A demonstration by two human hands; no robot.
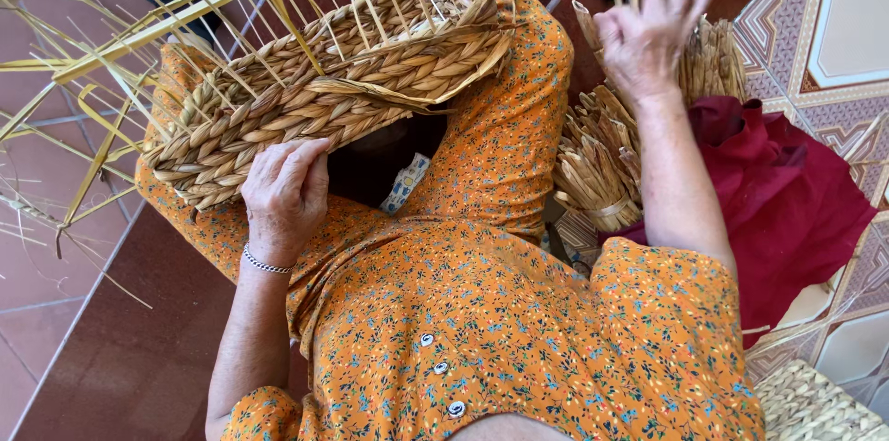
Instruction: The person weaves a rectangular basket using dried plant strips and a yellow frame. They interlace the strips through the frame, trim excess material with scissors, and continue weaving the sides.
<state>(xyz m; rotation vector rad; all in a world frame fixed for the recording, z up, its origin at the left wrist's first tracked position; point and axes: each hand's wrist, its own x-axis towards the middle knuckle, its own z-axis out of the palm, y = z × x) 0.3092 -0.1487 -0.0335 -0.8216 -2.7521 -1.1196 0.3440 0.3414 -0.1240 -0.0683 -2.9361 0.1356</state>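
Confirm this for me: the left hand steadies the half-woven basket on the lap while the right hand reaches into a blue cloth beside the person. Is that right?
Not quite. The left hand does steady the half-woven basket on the lap, but the right hand reaches over the bundle of straw, and the cloth beside it is dark red, not blue. The head view shows this.

There is a single view, from a camera worn on the person's head. It looks steeply down along the chest and lap, so the orange flowered dress (482,311) fills the lower middle of the frame at close range. The half-woven straw basket (324,89) on the knees sits near the top left. The tiled floor (824,24) shows at the right edge and the red-brown floor (56,311) at the left, both farther off.
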